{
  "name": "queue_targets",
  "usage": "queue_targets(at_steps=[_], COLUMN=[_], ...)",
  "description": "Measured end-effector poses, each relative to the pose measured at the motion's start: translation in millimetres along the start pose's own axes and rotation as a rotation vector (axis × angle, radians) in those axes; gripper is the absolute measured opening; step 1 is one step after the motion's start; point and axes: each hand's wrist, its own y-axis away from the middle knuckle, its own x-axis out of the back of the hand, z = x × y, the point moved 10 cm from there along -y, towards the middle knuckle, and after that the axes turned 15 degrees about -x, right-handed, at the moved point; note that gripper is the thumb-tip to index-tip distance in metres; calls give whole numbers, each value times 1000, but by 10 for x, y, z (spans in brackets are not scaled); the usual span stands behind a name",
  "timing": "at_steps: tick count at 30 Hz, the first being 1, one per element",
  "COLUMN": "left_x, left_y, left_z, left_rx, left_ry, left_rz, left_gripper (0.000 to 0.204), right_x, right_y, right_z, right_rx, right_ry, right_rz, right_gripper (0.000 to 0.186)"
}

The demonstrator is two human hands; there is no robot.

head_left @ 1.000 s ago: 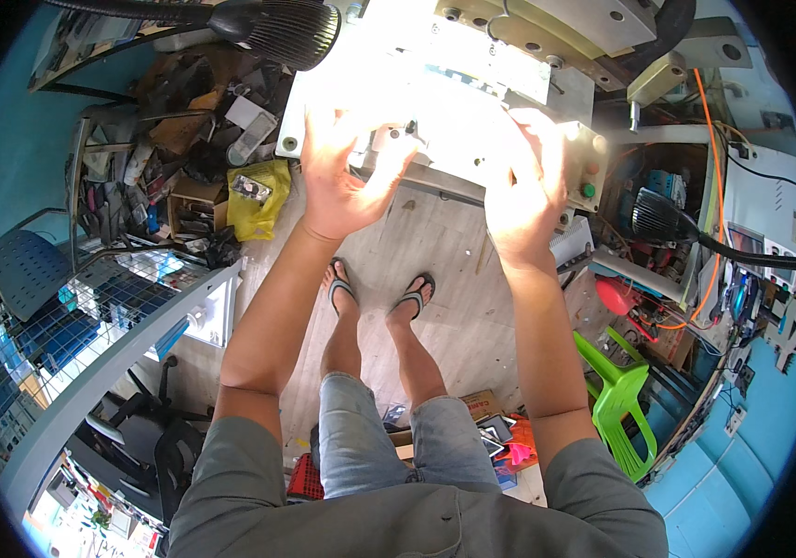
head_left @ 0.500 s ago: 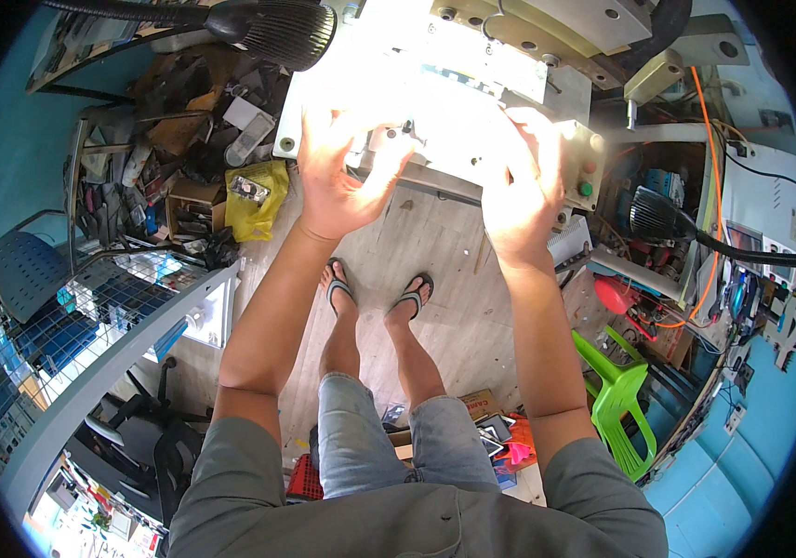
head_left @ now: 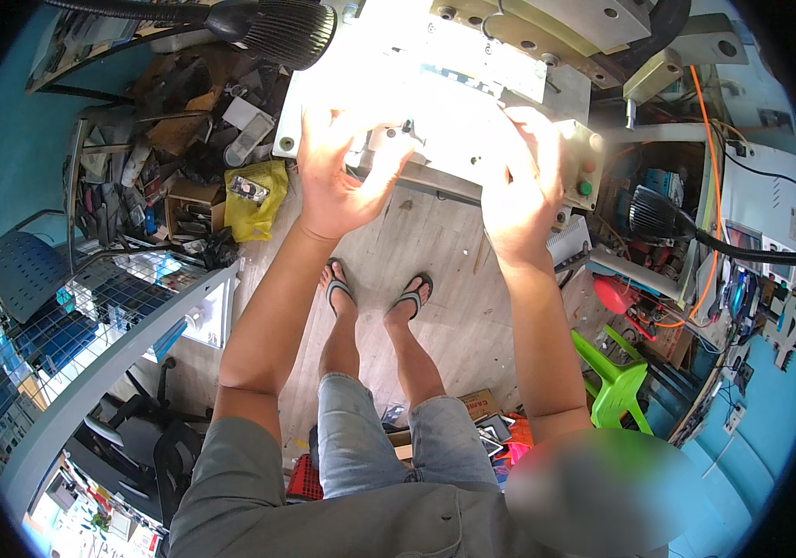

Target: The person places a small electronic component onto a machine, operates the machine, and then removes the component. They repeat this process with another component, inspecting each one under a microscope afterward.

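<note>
Barely shifted since earlier, both hands, left hand [head_left: 338, 177] and right hand [head_left: 519, 181], rest fingers spread on the overexposed machine plate [head_left: 435, 112], clamping nothing.

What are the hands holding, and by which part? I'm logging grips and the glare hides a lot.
It cannot be told. Both the left hand and right hand rest at the bright machine plate, fingers curled, but glare hides any grip.

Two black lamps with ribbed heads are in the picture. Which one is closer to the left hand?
The lamp at the top, whose head sits just above the left hand. The other lamp is on the far side, beyond the right hand.
</note>
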Motion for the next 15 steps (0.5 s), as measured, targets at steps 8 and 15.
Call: queue_targets(at_steps=[8,15], left_x=[-31,-36], left_y=[52,102], left_z=[-22,-84], left_rx=[17,43], left_ry=[-24,1], left_rz=[-85,-44], left_gripper=[41,42], right_x=[-12,192], right_y=[5,26], right_z=[13,74], right_rx=[-19,-7], right_ry=[13,17], right_rz=[-11,62], right_gripper=[51,36])
